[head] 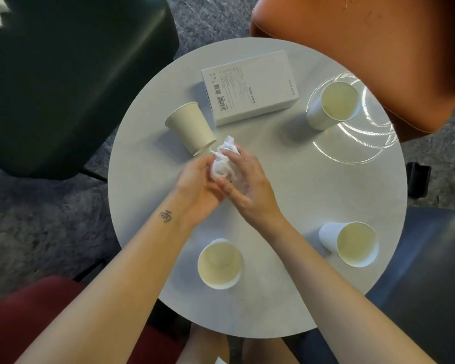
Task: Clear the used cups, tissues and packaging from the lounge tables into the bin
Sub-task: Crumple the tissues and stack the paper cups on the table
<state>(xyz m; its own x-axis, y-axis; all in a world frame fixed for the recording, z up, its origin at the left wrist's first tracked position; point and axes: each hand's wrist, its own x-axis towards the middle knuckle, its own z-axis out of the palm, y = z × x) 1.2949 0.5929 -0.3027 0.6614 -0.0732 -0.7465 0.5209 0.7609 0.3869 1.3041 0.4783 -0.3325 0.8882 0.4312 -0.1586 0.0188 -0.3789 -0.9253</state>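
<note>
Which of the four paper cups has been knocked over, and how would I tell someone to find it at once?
Start at the round white table and find the white rectangular cardboard box on its far side. Just left of the box lies the beige paper cup, its base toward the crumpled white tissue in the hands. It alone lies on its side; the other three stand upright.

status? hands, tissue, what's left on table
Left hand and right hand both closed on tissue. Four cups, tipped cup included, and box on table. Nothing in the way.
</note>
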